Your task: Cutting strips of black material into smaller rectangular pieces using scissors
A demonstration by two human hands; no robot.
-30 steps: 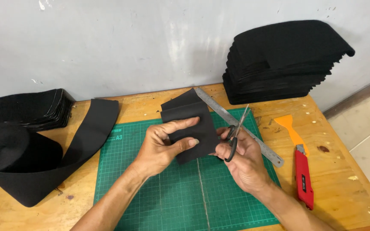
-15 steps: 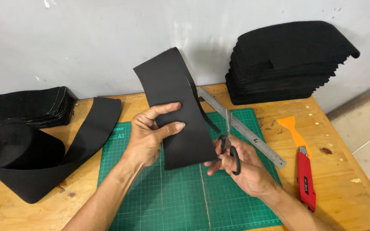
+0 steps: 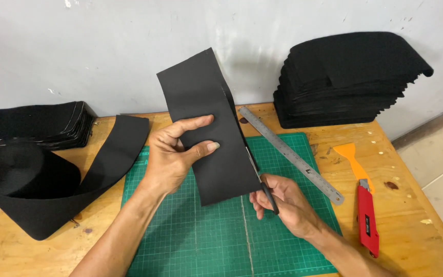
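- A black fabric strip (image 3: 206, 128) stands upright above the green cutting mat (image 3: 190, 241), its top against the wall.
- The left hand (image 3: 173, 156) pinches the strip, thumb in front.
- The right hand (image 3: 280, 200) is closed on scissors (image 3: 262, 182) at the strip's right edge.
- A steel ruler (image 3: 293, 156) lies just beside them; an orange-and-red utility knife (image 3: 362, 200) lies farther right on the desk (image 3: 416, 231).

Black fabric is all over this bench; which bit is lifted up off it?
The rectangular black piece pinched in the left hand, standing upright over the green cutting mat. The roll and both stacks rest on the bench.
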